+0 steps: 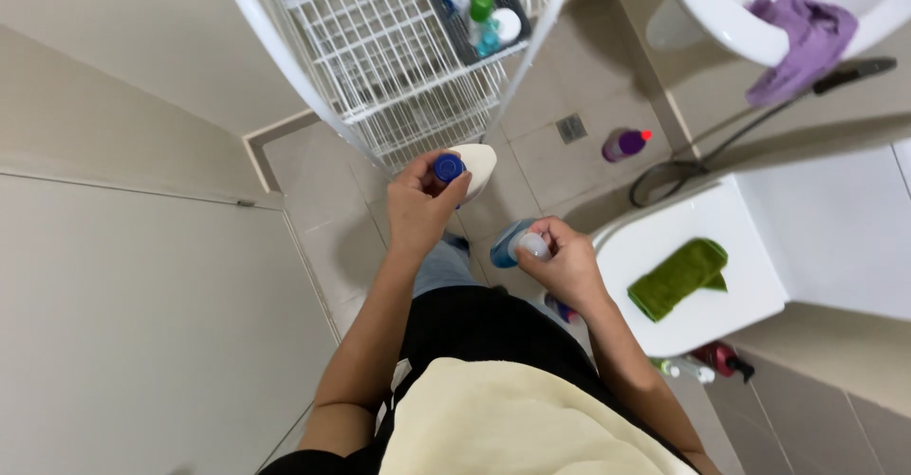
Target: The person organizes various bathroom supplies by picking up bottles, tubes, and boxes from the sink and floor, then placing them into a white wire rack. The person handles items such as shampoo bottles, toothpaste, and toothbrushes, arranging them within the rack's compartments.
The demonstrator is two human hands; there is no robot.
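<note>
Bottles (472, 165) fill both hands above beige bathroom floor tiles (541, 114).

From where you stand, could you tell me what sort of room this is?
Most likely a small home bathroom: a white toilet with its lid down and a green cloth on it, a basin above, and a floor drain set in the tiles.

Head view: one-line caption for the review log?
Left hand holds a blue-capped white bottle, right hand a blue bottle, below a white wire rack.
</note>
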